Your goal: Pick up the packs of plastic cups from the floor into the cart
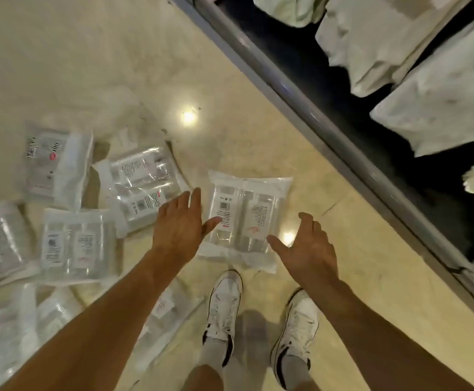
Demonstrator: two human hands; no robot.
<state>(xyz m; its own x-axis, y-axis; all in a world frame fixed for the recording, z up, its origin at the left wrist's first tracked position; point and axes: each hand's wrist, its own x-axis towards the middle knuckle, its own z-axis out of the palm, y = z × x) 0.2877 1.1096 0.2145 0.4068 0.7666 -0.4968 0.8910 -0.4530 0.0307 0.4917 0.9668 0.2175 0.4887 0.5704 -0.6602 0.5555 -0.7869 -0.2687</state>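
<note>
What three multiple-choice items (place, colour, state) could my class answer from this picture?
1. Where does the pack between the left hand and right hand lie? A on the floor, ahead of the shoes; B on a table; C on a chair.
2. What colour are the shoes? A red; B white; C black.
3. How are the hands? A both gripping packs; B both fists; C both open, holding nothing.
1 A, it lies flat on the floor; 2 B, both are white; 3 C, fingers spread, nothing held.
</note>
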